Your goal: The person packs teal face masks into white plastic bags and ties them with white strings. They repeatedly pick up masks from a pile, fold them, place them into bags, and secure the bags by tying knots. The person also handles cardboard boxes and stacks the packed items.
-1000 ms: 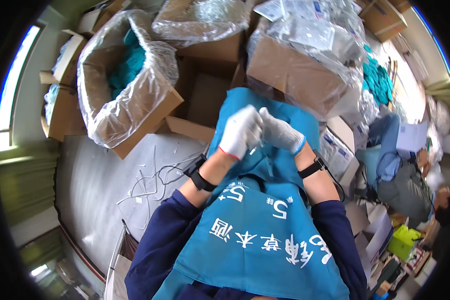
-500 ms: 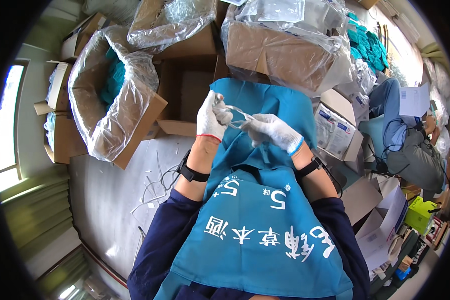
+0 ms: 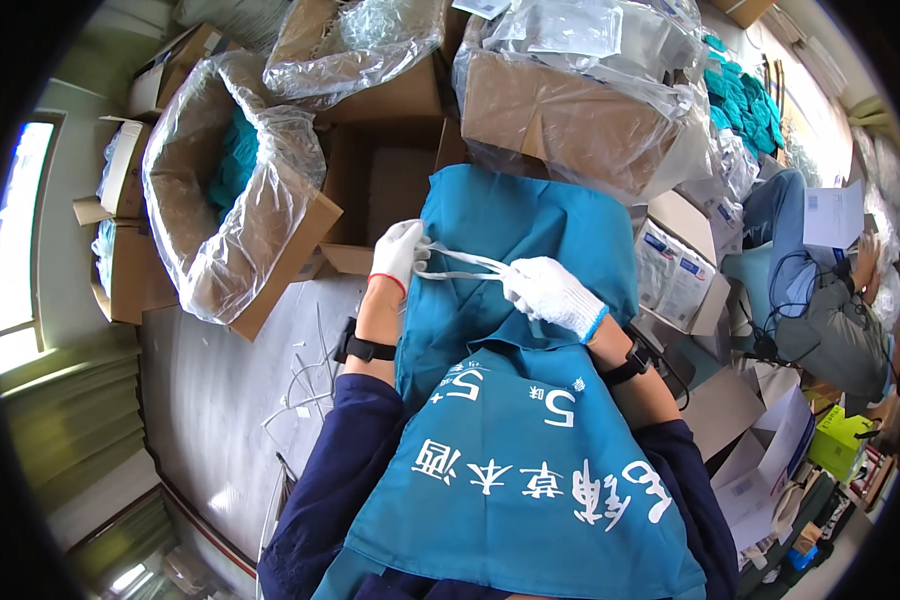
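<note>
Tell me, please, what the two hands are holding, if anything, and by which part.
A white band, two strands of it spanning between them: the left hand holds its left end in the fingers, the right hand its right end.

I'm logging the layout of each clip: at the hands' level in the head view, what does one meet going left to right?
Bright window, plastic-lined carton, left gloved hand, white strands, right gloved hand, open carton of packets, co-worker.
</note>
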Tool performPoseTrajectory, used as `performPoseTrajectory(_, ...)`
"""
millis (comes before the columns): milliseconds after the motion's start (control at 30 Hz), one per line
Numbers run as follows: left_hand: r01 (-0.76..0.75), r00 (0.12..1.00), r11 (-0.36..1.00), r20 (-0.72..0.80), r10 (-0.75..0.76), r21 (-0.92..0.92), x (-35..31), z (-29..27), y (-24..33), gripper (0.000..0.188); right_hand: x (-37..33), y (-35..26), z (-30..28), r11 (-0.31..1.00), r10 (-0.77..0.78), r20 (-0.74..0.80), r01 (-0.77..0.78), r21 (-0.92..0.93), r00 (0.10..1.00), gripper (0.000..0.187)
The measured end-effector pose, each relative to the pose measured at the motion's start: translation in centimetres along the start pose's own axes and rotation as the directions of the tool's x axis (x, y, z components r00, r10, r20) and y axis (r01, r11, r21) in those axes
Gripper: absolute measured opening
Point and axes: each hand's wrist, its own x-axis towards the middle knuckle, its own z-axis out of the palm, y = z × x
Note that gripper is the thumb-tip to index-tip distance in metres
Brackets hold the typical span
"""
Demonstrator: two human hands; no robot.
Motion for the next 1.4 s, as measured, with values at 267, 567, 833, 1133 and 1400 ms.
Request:
performPoseTrajectory(267, -0.878, 0.460, 0.406, 0.680, 0.571, 0.253, -9.7, 6.3, 5.5, 0.041, 0.0, -0.8, 0.5, 0.553, -0.483, -0.007, 0.299, -0.778, 0.876, 0.013)
performPoseTrajectory(567, -0.507, 0.747, 0.697, 0.662, 0.061, 0.507, -10.4, 8.1, 2.6, 0.049, -3.5, -2.2, -1.4, 0.599, -0.346, -0.065, 0.167, -0.783, 0.936, 0.016)
performPoseTrajectory(833, -0.179, 0.911, 0.968, 0.341, 0.230, -0.173, -11.2, 10.6, 5.7, 0.035, -4.0, -4.9, 1.7, 0.912, -0.158, -0.145, 0.201, 0.358, 0.977, 0.031)
performPoseTrajectory(1133, -0.726, 0.513, 0.454, -0.033, 0.858, 0.517, 1.7, 10.5, 0.5, 0.015, 2.0, -3.8, 3.8, 0.946, 0.090, -0.322, 0.020, 0.324, 0.943, 0.030)
performPoseTrajectory(1400, -0.149, 0.623, 0.623, -0.417, 0.662, 0.768, 8.4, -10.5, -0.1, 0.035, -1.1, -1.5, 5.6, 0.918, 0.073, -0.126, -0.017, 0.396, 0.989, 0.020)
